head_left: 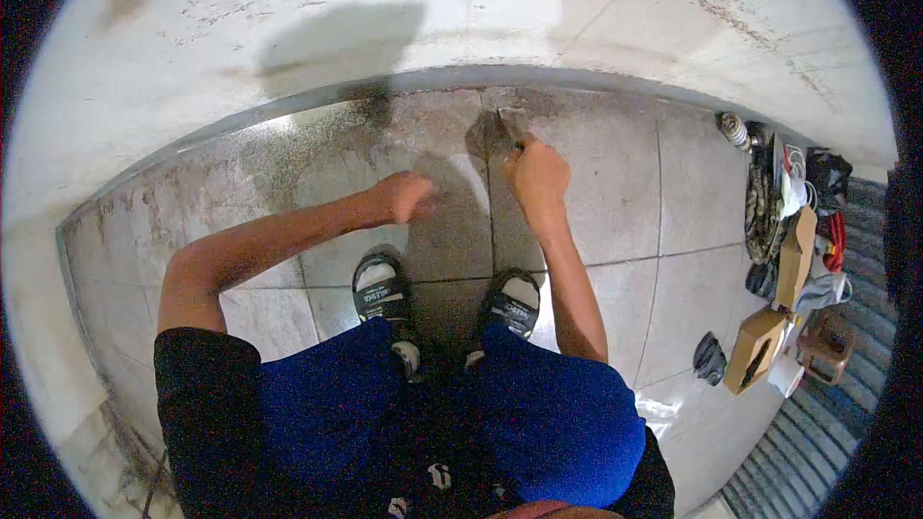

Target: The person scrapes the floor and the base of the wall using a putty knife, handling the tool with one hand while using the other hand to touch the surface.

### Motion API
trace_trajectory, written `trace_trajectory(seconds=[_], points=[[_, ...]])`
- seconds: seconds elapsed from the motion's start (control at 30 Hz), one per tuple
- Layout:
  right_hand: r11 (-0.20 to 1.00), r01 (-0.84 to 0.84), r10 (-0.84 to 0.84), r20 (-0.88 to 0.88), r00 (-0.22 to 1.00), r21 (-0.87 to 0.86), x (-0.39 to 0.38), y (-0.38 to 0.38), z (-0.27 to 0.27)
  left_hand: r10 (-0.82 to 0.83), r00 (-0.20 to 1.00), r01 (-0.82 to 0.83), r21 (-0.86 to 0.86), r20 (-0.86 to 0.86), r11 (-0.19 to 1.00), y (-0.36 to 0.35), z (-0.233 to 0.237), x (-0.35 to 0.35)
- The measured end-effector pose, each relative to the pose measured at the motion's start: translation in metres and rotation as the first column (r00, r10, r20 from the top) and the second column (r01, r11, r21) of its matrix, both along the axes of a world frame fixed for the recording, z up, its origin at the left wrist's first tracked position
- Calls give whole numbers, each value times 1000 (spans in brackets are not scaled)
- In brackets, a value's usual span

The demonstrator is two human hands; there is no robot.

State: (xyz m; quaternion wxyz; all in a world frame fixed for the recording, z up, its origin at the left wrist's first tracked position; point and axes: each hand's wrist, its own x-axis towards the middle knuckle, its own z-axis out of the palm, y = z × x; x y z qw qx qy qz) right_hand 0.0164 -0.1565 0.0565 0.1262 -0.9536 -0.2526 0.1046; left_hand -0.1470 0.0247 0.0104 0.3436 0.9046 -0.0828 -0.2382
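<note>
My right hand is closed around the handle of a scraper. Its flat blade is down at the grey tile floor, near the base of the wall. To the left, my left hand hangs above the tiles with its fingers curled in, slightly blurred, and nothing shows in it. Below the hands are my two feet in black sandals, planted apart. A dark shadow falls across the floor beside the blade.
A pale, stained wall rises ahead. Along the right side lie a cardboard box, a black crumpled bag, a brown stool and assorted cables and bags. Corrugated sheeting stands behind them. Wet-looking stains mark the left tiles.
</note>
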Motion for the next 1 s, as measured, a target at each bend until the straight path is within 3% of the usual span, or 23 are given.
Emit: trace_trajectory(seconds=[0.07,0.23,0.33,0.43,0.5,0.53,0.63,0.77,0.87,0.97,1.0], points=[[998,15,-17,36,999,68,10,4,-3,43,999,-44,54,30,998,-4,-4,9],[1000,-8,9,-19,1000,16,11,7,10,70,978,-110,199,199,974,-20,-26,60],[999,1,0,-14,1000,45,1,5,13,215,873,-286,102,437,953,-34,-16,79],[999,5,-5,4,1000,42,17,15,1,55,682,-324,234,729,917,-36,-48,111],[998,1,-4,42,999,56,26,18,-4,212,896,-279,124,389,952,-41,-31,132],[997,-2,-2,58,998,72,21,17,-4,257,949,-273,67,180,960,-43,-22,138],[997,60,-59,-8,998,52,4,9,11,255,912,-295,81,322,952,-53,-13,131],[997,74,-75,-78,994,-14,4,-2,13,136,923,-258,313,361,914,-52,-15,129],[998,-1,2,-15,1000,68,29,9,-1,206,906,-298,209,370,931,-45,-23,147],[994,-17,14,28,1000,110,20,5,-7,34,869,-257,390,494,884,-38,-29,157],[995,3,-4,7,1000,96,10,2,-5,50,877,-252,370,478,894,-38,-32,156]])
